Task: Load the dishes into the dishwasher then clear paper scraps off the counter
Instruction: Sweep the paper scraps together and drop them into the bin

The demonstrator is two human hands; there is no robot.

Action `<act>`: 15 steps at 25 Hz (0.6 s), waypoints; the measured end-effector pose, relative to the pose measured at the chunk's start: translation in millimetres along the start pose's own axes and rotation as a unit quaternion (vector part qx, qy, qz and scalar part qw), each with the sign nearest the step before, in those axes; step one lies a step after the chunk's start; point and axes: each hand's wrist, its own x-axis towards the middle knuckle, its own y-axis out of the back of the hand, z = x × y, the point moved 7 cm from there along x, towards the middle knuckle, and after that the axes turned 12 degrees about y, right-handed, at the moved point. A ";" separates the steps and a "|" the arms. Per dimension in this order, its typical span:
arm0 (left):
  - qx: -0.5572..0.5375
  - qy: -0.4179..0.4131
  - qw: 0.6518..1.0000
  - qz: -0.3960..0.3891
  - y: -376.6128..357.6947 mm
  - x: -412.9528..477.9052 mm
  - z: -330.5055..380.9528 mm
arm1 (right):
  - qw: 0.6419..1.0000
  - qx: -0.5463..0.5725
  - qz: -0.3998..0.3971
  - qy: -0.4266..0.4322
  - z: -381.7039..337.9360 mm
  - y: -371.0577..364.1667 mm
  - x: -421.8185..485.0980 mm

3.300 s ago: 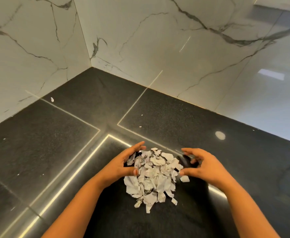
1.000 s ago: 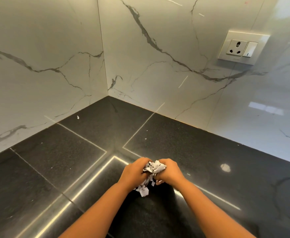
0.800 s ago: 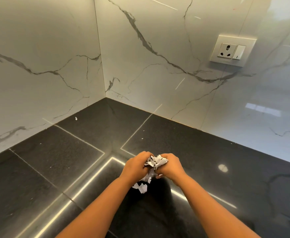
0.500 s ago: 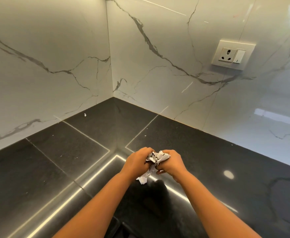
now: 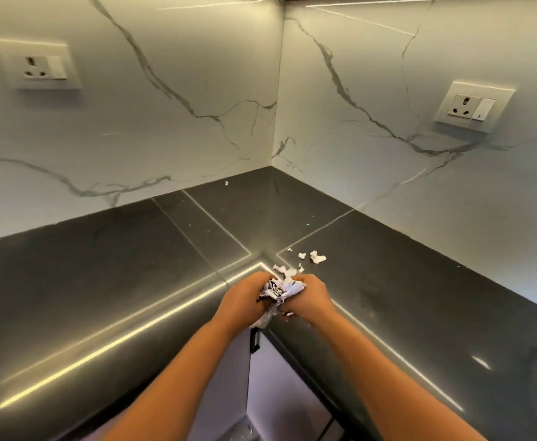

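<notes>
Closest to you, your two forearms reach out over the inner corner of the dark desk [image 5: 101, 281], and a pale cabinet front [image 5: 280, 393] shows below its edge. Your left hand [image 5: 243, 297] and right hand [image 5: 310, 299] meet over that corner edge. Both have their fingers curled tight round one bundle of paper scraps [image 5: 281, 288] squeezed between them. The crumpled white paper bulges out on top between the two hands, and a strip hangs down beneath them.

Just beyond your hands, a few loose scraps [image 5: 317, 257] lie on the desk, the nearest almost touching the bundle and the others a little farther to the right. Farther back, a tiny fleck [image 5: 308, 223] lies near a bright line on the surface. A lone scrap [image 5: 226, 183] sits close to the foot of the left wall. Behind that, the white marble walls [image 5: 197, 74] meet in a corner. Each carries a socket plate, one on the far left [image 5: 43, 66] and one on the right [image 5: 472, 106].
</notes>
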 end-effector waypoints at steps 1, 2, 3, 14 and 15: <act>-0.002 0.010 1.000 0.010 4.2 -19.5 -6.7 | 1.000 0.005 -0.013 0.011 -3.9 -11.0 -13.3; -0.008 0.019 1.000 0.019 7.6 -36.1 -12.9 | 0.999 0.018 -0.028 0.017 -6.8 -21.5 -25.6; -0.013 0.034 0.999 0.028 12.2 -56.1 -22.3 | 0.998 0.037 -0.050 0.020 -9.3 -36.5 -39.2; 0.040 0.193 0.980 0.033 34.3 -241.1 -150.0 | 0.972 0.062 -0.227 -0.012 -2.2 -209.6 -159.9; 0.038 0.204 0.978 0.027 35.1 -256.5 -163.3 | 0.968 0.058 -0.242 -0.019 0.0 -227.0 -169.7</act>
